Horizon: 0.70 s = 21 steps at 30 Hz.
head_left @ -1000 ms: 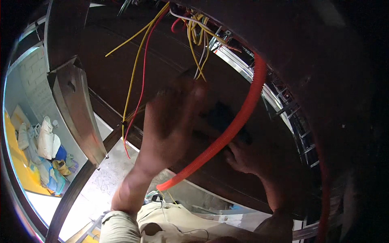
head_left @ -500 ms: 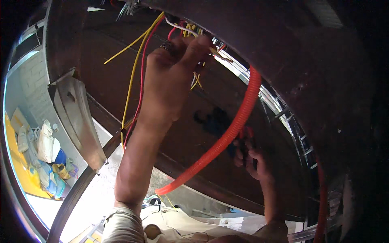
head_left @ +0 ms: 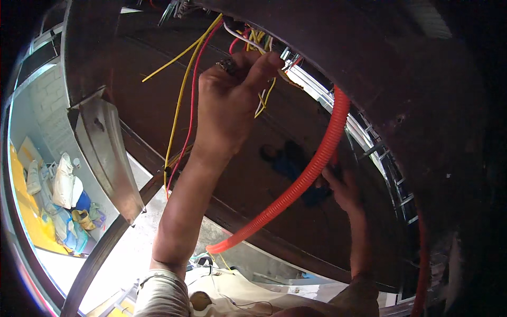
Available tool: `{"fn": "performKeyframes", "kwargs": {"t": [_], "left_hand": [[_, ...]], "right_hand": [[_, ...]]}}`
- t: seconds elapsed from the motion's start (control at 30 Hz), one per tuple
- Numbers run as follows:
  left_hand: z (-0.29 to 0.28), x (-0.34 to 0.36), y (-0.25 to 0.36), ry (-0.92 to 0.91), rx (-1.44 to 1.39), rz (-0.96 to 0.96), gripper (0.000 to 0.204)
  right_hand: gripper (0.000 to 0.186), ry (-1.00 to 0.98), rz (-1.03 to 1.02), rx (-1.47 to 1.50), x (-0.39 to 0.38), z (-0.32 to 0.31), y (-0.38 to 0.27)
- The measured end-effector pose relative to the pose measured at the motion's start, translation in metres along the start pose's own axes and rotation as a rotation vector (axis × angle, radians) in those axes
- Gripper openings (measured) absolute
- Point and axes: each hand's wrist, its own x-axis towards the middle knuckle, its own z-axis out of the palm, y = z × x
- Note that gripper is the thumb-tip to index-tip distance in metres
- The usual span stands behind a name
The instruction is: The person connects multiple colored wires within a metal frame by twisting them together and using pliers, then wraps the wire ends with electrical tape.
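Observation:
My left hand point(head_left: 227, 108) is raised at the top centre, thumb and fingers pinched on a wire. A bare or frayed-looking end of that wire point(head_left: 289, 79) sticks out past the thumb. Beside its knuckles, yellow, white and red wires point(head_left: 253, 38) come out of the dark panel's edge. My right hand point(head_left: 342, 191) is lower right, partly behind the orange corrugated conduit point(head_left: 296, 191). Its fingers curl round a red and black hand tool point(head_left: 334, 157), mostly hidden by the conduit and shadow.
Long yellow point(head_left: 182, 92) and red wires point(head_left: 194, 87) hang left of my left arm. A bent metal strip point(head_left: 108, 153) juts at the left. Dark brown sheet metal point(head_left: 243, 185) lies behind my hands. Bags and cloths point(head_left: 66, 195) are piled at far left.
The view has shifted slightly, so most things sit a little further right and lower. My right hand has risen and turned, its tool now more hidden behind the conduit. My left hand keeps its pinch.

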Motion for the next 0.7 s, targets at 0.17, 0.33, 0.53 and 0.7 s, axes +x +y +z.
{"fn": "performKeyframes", "kwargs": {"t": [0.17, 0.33, 0.53, 0.7], "left_hand": [[0.0, -0.002, -0.002, 0.046, 0.04, 0.047, 0.02], [-0.003, -0.006, -0.002, 0.039, -0.002, 0.055, 0.018], [-0.001, -0.004, -0.001, -0.002, -0.124, 0.039, 0.017], [-0.001, -0.005, -0.004, -0.018, -0.112, 0.075, 0.017]], "right_hand": [[0.034, 0.001, -0.025, -0.047, -0.014, -0.002, -0.02], [0.032, -0.338, 0.431, 0.34, -0.024, -0.007, -0.012], [0.03, 0.004, -0.192, -0.86, -0.039, 0.0, 0.017], [0.039, 0.162, -0.158, -0.871, -0.03, 0.0, -0.002]]}}
